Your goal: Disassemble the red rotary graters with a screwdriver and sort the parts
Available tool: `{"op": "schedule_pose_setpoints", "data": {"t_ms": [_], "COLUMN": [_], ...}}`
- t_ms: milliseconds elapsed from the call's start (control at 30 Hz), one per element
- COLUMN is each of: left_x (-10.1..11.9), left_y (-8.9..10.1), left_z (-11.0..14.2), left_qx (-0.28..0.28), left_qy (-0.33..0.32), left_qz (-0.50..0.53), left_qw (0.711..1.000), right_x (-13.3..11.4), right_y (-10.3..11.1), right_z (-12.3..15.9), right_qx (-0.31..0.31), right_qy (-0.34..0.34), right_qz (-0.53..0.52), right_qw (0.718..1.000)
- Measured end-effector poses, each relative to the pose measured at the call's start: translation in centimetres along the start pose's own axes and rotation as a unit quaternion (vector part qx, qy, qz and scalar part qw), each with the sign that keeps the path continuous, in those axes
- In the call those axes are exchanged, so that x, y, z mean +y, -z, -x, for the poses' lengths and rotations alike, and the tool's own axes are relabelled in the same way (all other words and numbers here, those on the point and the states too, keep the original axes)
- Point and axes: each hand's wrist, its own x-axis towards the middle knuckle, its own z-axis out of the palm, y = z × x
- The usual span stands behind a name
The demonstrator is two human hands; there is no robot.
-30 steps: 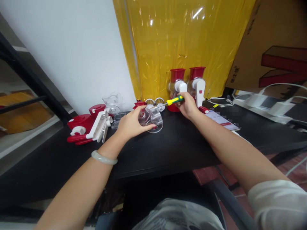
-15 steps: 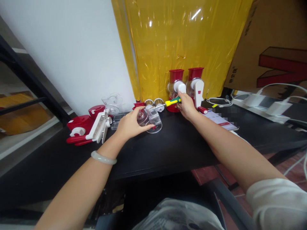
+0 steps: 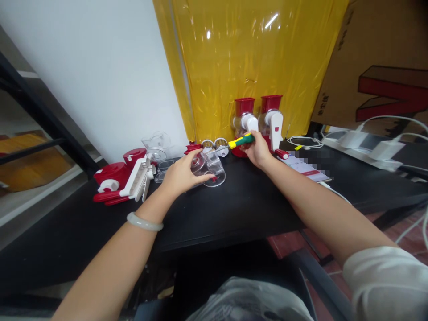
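Clear plastic housing (image 3: pixel 217 166) is gripped by the left hand (image 3: pixel 180 174), fingers over the top, thumb on the near right side; it is set low at the table, mid-scene. Whether its underside is touching the black table (image 3: pixel 220 218) can't be told. Screwdriver (image 3: pixel 241 140) is gripped by the right hand (image 3: pixel 259 151), green and yellow handle inside the fingers, yellow end and shaft aimed left toward the housing. Tip is hard to make out against the clear plastic; contact can't be confirmed.

Behind the housing, two metal drums (image 3: pixel 221 147) are lined up side by side, with a small red part (image 3: pixel 193 147) just to their left. Two graters with red hoppers (image 3: pixel 245 106) are stood upright in front of the yellow plastic sheet (image 3: pixel 257 58); the nearer-left one is partly hidden by the right hand. A phone (image 3: pixel 309 169) is laid flat to the right, partly masked by pixel blocks. Beyond it a white cable (image 3: pixel 305 143) is coiled, with a power strip (image 3: pixel 363 155) farther right and a cardboard box (image 3: pixel 337 84) behind.

Left of the left hand, red bases (image 3: pixel 112 173) are grouped with white crank arms (image 3: pixel 135 176) leaned against them. A clear hopper (image 3: pixel 156 143) is placed behind. A pale bangle (image 3: pixel 145 221) is worn on the left wrist.
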Motion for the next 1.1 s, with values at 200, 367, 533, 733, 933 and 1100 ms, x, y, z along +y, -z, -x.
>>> {"op": "schedule_pose_setpoints", "data": {"t_ms": [200,367,533,733,933,1100], "left_x": [-0.34,-0.43,-0.41,-0.66,-1.00,-0.80], "left_y": [-0.20,-0.27,-0.31,-0.61,-0.89,-0.82], "left_z": [-0.22,-0.30,-0.23,-0.32,-0.50,-0.38], "left_qx": [0.008,0.006,0.011,0.012,0.010,0.011], "left_qy": [-0.005,-0.002,-0.007,0.050,0.070,0.066], "left_qz": [0.013,0.005,0.013,0.027,0.002,-0.009], "left_qw": [1.000,1.000,1.000,0.998,0.997,0.998], "right_x": [0.19,-0.04,0.13,0.45,0.09,-0.07], "right_y": [0.06,-0.52,-0.53,-0.40,-0.54,-0.62], "right_z": [0.08,0.48,0.34,0.46,0.78,0.65], "right_qx": [-0.012,0.018,0.036,0.032,0.027,0.034], "right_qy": [0.024,-0.008,-0.047,-0.023,-0.023,-0.036], "right_qz": [0.102,0.057,0.022,0.067,0.090,0.038], "right_qw": [0.994,0.998,0.998,0.997,0.995,0.998]}}
